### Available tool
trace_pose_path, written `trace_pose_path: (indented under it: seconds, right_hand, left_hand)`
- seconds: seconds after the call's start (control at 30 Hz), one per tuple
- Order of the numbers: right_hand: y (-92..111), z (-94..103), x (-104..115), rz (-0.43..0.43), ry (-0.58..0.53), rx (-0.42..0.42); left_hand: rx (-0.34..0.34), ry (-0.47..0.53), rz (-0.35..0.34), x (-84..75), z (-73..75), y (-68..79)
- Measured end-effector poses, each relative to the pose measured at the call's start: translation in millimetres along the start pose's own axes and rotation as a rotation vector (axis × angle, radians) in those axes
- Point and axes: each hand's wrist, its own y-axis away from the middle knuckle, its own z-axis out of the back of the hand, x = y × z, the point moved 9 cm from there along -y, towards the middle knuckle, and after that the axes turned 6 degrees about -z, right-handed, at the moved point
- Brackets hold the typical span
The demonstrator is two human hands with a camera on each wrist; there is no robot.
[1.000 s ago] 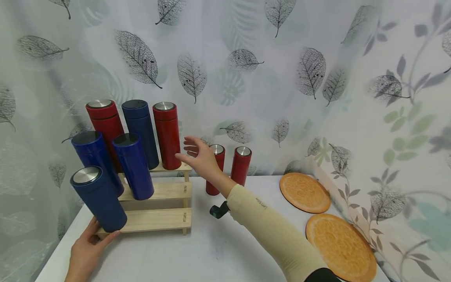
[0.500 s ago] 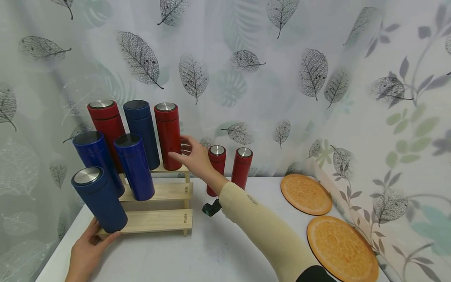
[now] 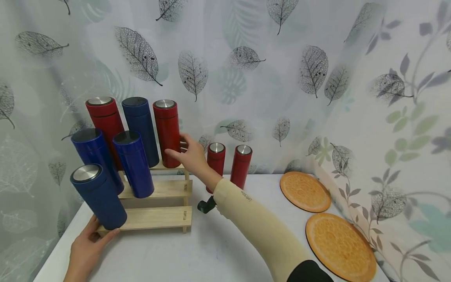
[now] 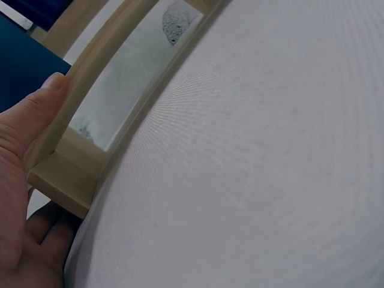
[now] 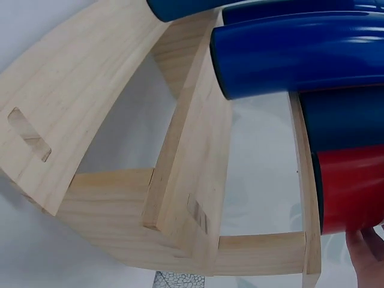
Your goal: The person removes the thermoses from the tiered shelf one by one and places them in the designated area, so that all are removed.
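A three-tier wooden rack (image 3: 158, 218) bears several thermos bottles. My right hand (image 3: 193, 156) grips the right-hand red thermos (image 3: 167, 129) low on its body, on the top tier, thumb in front and fingers behind. In the right wrist view, the fingertips show against this red thermos (image 5: 354, 186), whose base is at the top board. My left hand (image 3: 83, 250) holds the rack's lower left end beside a dark blue thermos (image 3: 100, 199). The left wrist view has the thumb (image 4: 37, 114) on the shelf's front edge and the fingers curled behind the end piece.
Two shiny blue thermoses (image 3: 134, 166) stand on the middle tier. Another red thermos (image 3: 105, 121) and a dark blue one (image 3: 139, 125) share the top tier. Behind my right forearm are two smaller red thermoses (image 3: 241, 164). Two round orange-brown mats (image 3: 305, 191) lie at the right.
My right hand has moved left from beside the red thermos and closed its fingers round the lower body. The left hand keeps its hold on the rack.
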Motion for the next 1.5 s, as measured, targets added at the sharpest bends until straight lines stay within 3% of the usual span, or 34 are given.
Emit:
trace_pose_path:
  seconds: [0.53, 1.23, 1.5]
  right_hand:
    - [6.4, 4.1, 3.7, 0.028, -0.016, -0.023]
    - [28.7, 30.1, 12.2, 0.079, -0.035, -0.023]
    - [39.6, 40.8, 7.8, 0.062, -0.062, -0.026]
  left_hand:
    - [-0.003, -0.016, -0.015, -0.7, -0.8, -1.9]
    - [0.021, -0.048, -0.016, -4.4, -1.2, -2.3]
    - [0.031, -0.045, 0.020, -0.1, -2.9, -3.7]
